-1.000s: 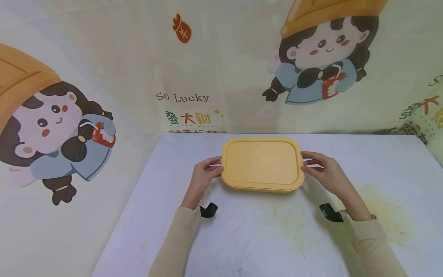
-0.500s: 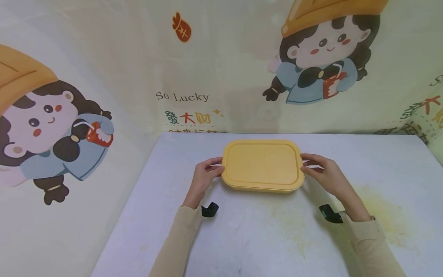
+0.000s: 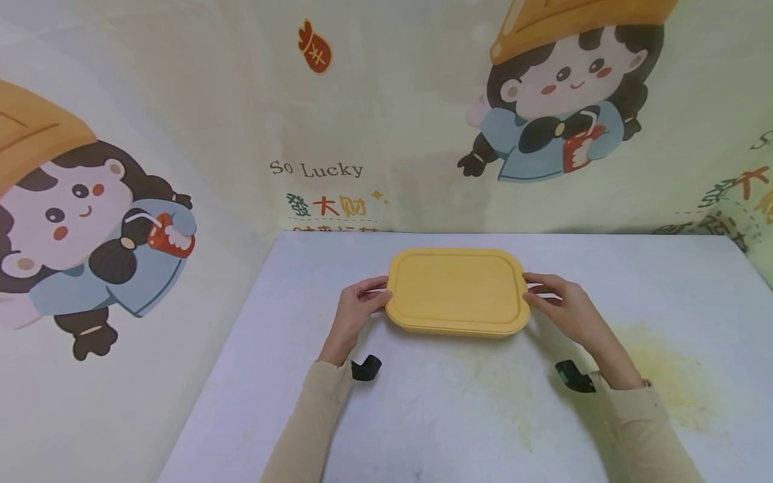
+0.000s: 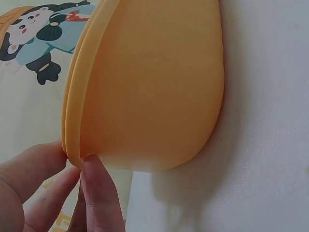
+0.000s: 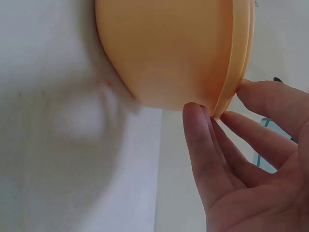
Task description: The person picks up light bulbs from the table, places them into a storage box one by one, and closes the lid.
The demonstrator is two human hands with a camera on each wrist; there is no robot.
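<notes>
A yellow rectangular lidded food container [image 3: 457, 292] with rounded corners is near the far side of the white table, its lid facing up. At its left end, my left hand [image 3: 351, 314] pinches the rim between thumb and fingers. My right hand [image 3: 570, 310] holds the opposite end in the same way. In the left wrist view, the thumb lies under the rim of the container [image 4: 154, 87] and fingers touch its outer edge. The right wrist view has the container's smooth side [image 5: 164, 53] above the fingertips. What is inside stays hidden beneath the lid.
The white table [image 3: 447, 416] carries yellowish stains at its right and front. Behind it hangs a pale curtain-like backdrop [image 3: 423, 134] printed with cartoon figures and lettering. A black curved piece [image 3: 366, 367] sits at the left cuff, and another black piece [image 3: 575, 377] at the right.
The container's far edge has come down in the head view while its near edge stays almost level. Both hands keep hold of the ends, the right moving slightly nearer.
</notes>
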